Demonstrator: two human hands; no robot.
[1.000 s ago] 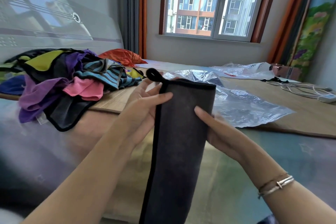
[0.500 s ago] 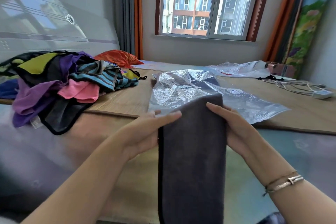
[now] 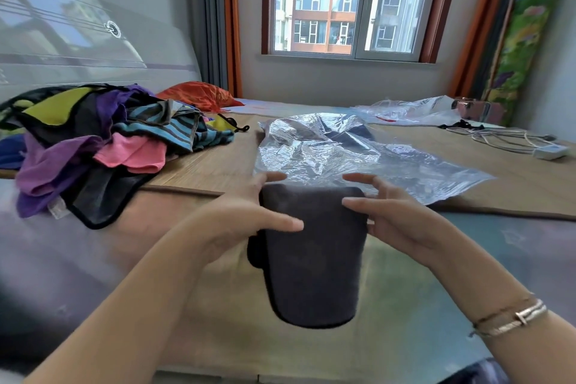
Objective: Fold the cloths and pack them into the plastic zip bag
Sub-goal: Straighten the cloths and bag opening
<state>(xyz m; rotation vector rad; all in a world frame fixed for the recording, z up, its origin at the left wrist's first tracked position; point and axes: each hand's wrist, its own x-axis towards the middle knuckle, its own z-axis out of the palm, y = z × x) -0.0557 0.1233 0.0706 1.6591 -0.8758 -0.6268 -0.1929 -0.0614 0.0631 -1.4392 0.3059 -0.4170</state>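
Note:
A dark grey cloth (image 3: 311, 259), folded into a short hanging band, is held up in front of me over the bed's near edge. My left hand (image 3: 246, 212) pinches its upper left edge, thumb in front and fingers behind. My right hand (image 3: 389, 212) pinches the upper right edge the same way. Just beyond lies the clear plastic zip bag (image 3: 343, 153), crumpled, with a dark cloth inside it. A heap of unfolded cloths (image 3: 93, 147) in purple, pink, yellow, black and blue stripes sits at the left.
A woven mat (image 3: 212, 165) covers the bed under the bag and heap. Another clear plastic bag (image 3: 411, 111) lies at the back right, with white cables and a power strip (image 3: 548, 151) beside it. An orange bundle (image 3: 199, 95) sits behind the heap.
The long hanging grey cloth has been folded in half, so it now hangs much shorter. Both hands came lower and closer to me with it.

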